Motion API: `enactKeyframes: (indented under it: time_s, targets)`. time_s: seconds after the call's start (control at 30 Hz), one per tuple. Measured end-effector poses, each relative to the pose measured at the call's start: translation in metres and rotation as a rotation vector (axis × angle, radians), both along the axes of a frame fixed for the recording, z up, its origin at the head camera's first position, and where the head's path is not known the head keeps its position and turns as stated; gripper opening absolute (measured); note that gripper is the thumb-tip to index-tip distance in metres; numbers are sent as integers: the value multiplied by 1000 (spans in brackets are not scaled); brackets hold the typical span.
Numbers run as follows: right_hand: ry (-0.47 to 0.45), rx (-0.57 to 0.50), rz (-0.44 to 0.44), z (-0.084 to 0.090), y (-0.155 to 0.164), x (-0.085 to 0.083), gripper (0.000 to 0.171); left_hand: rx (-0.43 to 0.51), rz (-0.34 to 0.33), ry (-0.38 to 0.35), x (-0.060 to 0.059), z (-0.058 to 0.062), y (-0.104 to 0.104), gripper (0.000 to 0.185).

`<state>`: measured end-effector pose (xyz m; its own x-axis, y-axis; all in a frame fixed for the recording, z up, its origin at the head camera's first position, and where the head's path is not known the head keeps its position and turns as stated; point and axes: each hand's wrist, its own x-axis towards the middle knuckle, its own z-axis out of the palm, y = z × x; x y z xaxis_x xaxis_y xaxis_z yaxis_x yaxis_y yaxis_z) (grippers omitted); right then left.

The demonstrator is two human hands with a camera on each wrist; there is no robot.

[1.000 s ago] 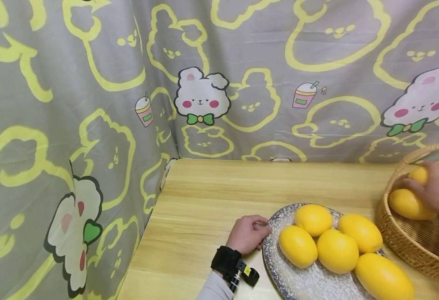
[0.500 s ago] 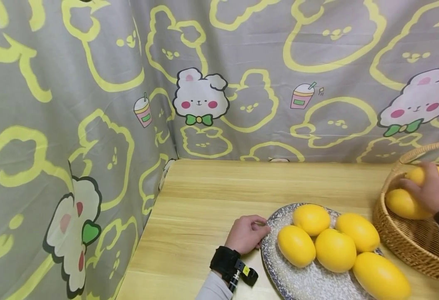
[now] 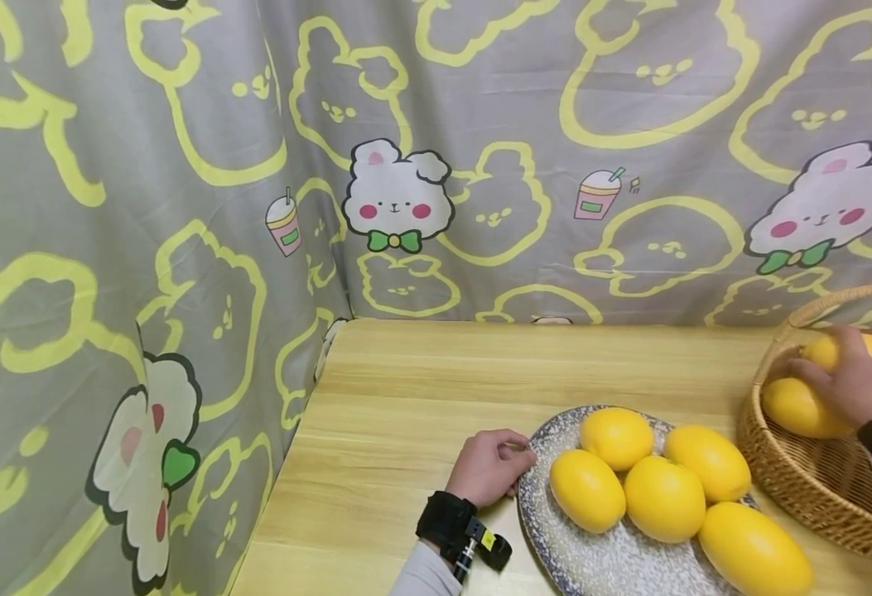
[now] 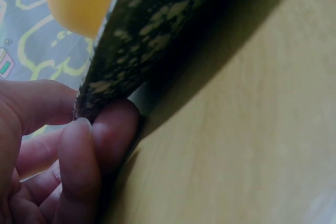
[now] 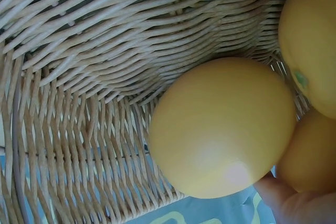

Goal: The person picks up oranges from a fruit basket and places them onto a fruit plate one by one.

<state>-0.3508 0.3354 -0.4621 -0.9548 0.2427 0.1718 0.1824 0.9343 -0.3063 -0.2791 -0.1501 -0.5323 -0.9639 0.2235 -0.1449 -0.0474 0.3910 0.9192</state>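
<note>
A speckled grey plate (image 3: pixel 605 564) lies on the wooden table and carries several yellow lemons (image 3: pixel 662 497). My left hand (image 3: pixel 519 460) pinches the plate's left rim; in the left wrist view its fingertips (image 4: pixel 107 129) clamp the dark speckled edge (image 4: pixel 152 35). At the right, a wicker basket (image 3: pixel 804 492) holds more lemons. My right hand (image 3: pixel 853 382) reaches into it, fingers curled over one lemon (image 3: pixel 795 407). In the right wrist view that lemon (image 5: pixel 220 127) fills the middle against the woven wall (image 5: pixel 79 77), with a fingertip (image 5: pixel 286 203) below it.
A grey curtain (image 3: pixel 182 207) with yellow bear outlines and white bunnies hangs behind and along the left of the table (image 3: pixel 421 389). The table's left edge runs beside the cloth. Bare wood lies left of and behind the plate.
Both hands keep their holds. The right hand and its lemon have shifted only slightly in the basket; the view has drifted a little.
</note>
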Motion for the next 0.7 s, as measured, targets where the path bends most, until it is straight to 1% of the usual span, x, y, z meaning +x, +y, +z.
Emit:
enactKeyframes:
  time_s: [0.2, 0.33, 0.4, 0.57, 0.63, 0.7]
  targets:
    - [7, 32, -4, -3, 6, 0, 83, -2, -7, 9, 0, 0, -1, 31]
    - [-40, 61, -4, -8, 9, 1, 82, -1, -11, 5, 0, 0, 0, 31]
    - [-64, 58, -4, -10, 7, 2, 81, 3, -9, 4, 0, 0, 0, 31]
    - [-72, 28, 2, -6, 1, 9, 74, 7, -8, 5, 0, 0, -1, 30]
    - [-72, 25, 0, -4, -1, 13, 72, 4, -9, 9, 0, -1, -1, 30]
    - [-82, 30, -7, -1, -2, 17, 75, 3, -9, 11, 0, -1, 0, 30]
